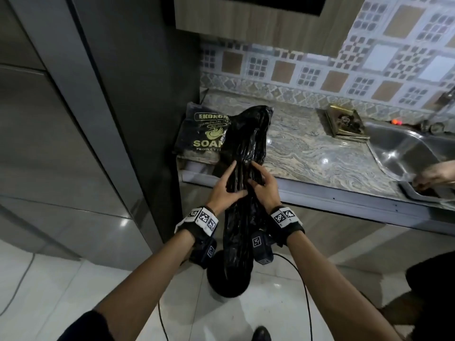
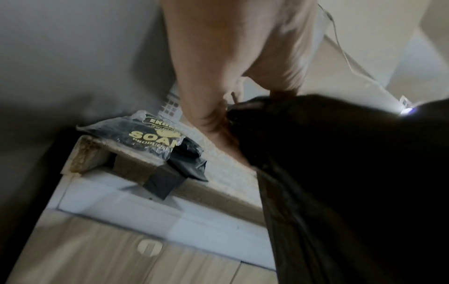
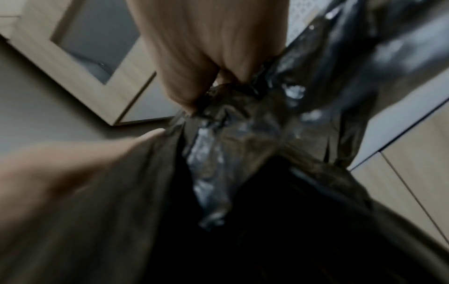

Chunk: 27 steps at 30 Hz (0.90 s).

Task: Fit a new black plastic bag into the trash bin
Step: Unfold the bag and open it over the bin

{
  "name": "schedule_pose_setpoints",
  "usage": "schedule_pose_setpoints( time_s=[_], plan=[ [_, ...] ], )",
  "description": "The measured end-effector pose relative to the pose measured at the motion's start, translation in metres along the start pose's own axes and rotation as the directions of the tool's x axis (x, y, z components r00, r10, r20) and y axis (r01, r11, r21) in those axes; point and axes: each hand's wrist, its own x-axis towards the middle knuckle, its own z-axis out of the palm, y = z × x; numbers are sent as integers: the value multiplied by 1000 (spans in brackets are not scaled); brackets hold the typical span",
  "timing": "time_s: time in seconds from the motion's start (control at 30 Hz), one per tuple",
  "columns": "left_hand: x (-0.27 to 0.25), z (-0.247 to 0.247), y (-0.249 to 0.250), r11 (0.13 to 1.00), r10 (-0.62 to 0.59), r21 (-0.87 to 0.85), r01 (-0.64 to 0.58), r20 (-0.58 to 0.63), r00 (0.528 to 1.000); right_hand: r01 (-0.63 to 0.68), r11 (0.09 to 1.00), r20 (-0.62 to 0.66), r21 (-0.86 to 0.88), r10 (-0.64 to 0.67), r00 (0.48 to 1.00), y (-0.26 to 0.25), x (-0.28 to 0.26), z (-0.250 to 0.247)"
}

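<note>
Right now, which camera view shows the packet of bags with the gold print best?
The head view: the packet of bags lies on the counter's left end, partly hidden by the black bag. The left wrist view shows it smaller and blurred. The right wrist view does not show it.

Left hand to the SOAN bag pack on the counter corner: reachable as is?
Probably yes. The pack lies just left of the left hand with nothing between, but that hand is gripping the black bag and must let go first.

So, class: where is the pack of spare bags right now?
In the head view, the pack of spare bags lies on the countertop's left end, beside the dark cabinet.
</note>
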Motion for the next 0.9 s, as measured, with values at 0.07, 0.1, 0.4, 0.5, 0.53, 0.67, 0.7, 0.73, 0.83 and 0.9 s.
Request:
schedule_pose_setpoints(
  time_s=[0.07,0.1,0.4,0.5,0.53,0.67,0.7,0.73,0.83,0.9],
  plan=[
    [-5,9,-18,998,-44,56,43,11,999,-18,1000,57,-15,19,998,12,4,-3],
    [-7,13,-27,995,-79,62,79,-1,997,-25,999,99,-35,28,995,20,4,-3],
    [-28,67,-120,899,-433,-4,437,-150,889,-305,938,490,-166,347,800,145,-30,-9],
    [-33,89,-165,844,-535,-71,531,-180,826,-359,906,546,-224,422,724,186,-33,-11],
    [-37,97,-180,820,-571,-85,565,-172,803,-372,891,550,-259,453,701,200,-36,-11],
    [-46,120,-238,757,-650,-67,650,-170,740,-404,840,555,-361,542,631,254,-49,-1],
    [-48,124,-254,743,-665,-54,667,-163,728,-412,825,549,-386,565,616,268,-51,2],
    [-50,129,-268,727,-683,-48,685,-154,714,-420,810,542,-409,586,602,282,-54,4],
    [-51,135,-311,684,-728,-52,728,-119,675,-456,771,526,-444,637,563,321,-58,16],
    [-46,135,-336,657,-753,-57,752,-86,652,-495,745,501,-447,667,551,346,-58,26]
  ],
)
